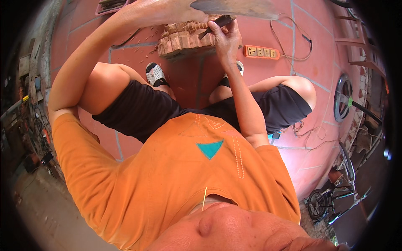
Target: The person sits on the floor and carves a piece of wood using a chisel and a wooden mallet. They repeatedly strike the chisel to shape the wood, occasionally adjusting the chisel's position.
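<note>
My left hand reaches in along the upper edge, partly cut off by it. It is closed around a broad, flat grey-brown tool like a paddle or mallet, smeared by motion. My right hand grips a chisel with a dark shaft, its fingers wrapped round it. The chisel slants down and left, its lower end at a carved wooden block. The flat tool hangs over the chisel's upper end; I cannot tell whether they touch. The block sits on the floor beyond my feet, its far side hidden.
An orange power strip lies right of the block, its cord looping over the red tiles. Wood chips litter the floor on the left. A pink crate stands far left; a chair, a wheel and a bicycle are at right.
</note>
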Action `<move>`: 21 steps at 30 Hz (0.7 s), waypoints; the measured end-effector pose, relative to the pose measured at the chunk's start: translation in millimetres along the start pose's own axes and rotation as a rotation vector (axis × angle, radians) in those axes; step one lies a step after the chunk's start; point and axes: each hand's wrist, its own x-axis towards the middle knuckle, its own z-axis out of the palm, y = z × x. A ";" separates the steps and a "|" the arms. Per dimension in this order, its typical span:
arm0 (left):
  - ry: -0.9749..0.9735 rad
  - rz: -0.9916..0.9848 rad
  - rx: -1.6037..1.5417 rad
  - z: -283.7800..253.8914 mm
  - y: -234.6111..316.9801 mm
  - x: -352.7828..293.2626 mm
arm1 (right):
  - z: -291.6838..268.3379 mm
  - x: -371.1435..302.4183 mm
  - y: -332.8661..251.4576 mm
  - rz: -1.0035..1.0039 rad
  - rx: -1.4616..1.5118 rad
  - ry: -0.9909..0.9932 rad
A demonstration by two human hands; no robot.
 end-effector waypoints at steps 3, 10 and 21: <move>0.022 -0.067 -0.040 3.9 10.3 -3.8 | 2.6 -2.3 -8.4 -0.014 -0.025 -0.020; -0.101 -0.022 0.107 4.8 5.1 -5.4 | -0.4 -1.3 0.8 0.131 0.058 0.039; -0.174 -0.202 -0.029 -13.3 22.1 -6.0 | -0.4 3.3 4.1 0.062 0.084 -0.022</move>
